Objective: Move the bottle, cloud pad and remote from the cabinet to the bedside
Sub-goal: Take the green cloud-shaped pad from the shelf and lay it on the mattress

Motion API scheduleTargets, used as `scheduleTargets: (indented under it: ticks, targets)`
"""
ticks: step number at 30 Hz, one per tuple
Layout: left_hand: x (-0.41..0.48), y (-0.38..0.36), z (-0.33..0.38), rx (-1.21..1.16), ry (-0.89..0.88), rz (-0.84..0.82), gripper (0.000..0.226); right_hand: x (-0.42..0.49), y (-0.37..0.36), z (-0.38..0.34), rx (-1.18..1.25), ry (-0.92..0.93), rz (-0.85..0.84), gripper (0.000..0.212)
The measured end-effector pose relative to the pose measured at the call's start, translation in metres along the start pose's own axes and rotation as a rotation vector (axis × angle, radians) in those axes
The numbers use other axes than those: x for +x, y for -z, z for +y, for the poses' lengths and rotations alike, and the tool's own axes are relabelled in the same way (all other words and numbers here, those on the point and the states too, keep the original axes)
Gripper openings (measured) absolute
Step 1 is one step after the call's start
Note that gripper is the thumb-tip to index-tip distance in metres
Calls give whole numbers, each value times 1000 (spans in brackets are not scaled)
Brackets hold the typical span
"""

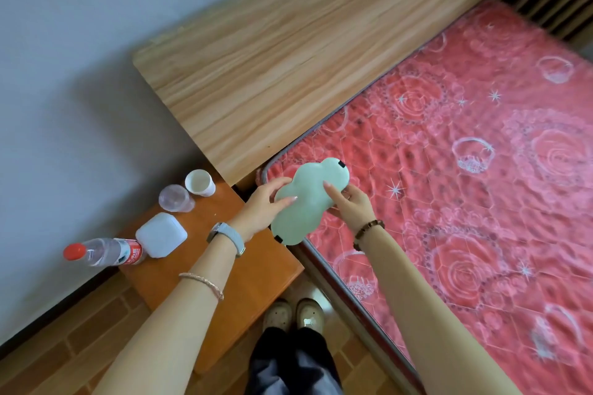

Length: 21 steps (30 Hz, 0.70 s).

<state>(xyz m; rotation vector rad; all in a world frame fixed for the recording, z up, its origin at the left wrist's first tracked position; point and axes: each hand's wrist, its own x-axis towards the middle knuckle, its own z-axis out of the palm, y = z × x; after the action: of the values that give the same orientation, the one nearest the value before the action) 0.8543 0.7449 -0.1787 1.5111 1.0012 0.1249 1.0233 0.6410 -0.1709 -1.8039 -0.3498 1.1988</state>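
Two forearms (179, 314) are stretched forward from the lower edge. Between them the cloud pad (308, 199) is held above the corner of the mattress (465, 170), just beside the small table (263, 266). Its left edge is pinched by the left hand (263, 202) and its right edge by the right hand (349, 202), with a finger laid on top at each side. The bottle (106, 252) is seen at the table's left edge, next to a white box (161, 235) and two cups (199, 182). If that table counts as the bedside, the bottle's move is judged done. The pad is judged mid-transfer, and the remote is not seen.
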Motion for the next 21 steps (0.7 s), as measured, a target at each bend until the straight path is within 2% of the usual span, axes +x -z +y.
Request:
scheduleTargets:
  ticks: [2, 4, 7, 13, 18, 21]
  targets:
    - [5, 6, 0, 43, 4, -71, 43, 10, 9, -6, -10, 34, 61, 37]
    - [10, 8, -3, 33, 12, -71, 40, 19, 14, -7, -96, 53, 87, 37]
    - [16, 0, -14, -39, 64, 18, 28, 36, 13, -4, -178, 70, 120, 30]
    - [52, -29, -63, -130, 201, 205, 35, 107, 2, 28, -238, 57, 308, 37]
    - [120, -48, -110, -90, 113, 408, 36, 176, 4, 84, -324, -32, 353, 35]
    - [165, -60, -142, -48, 71, 480, 32, 216, 6, 120, -362, -14, 370, 32]
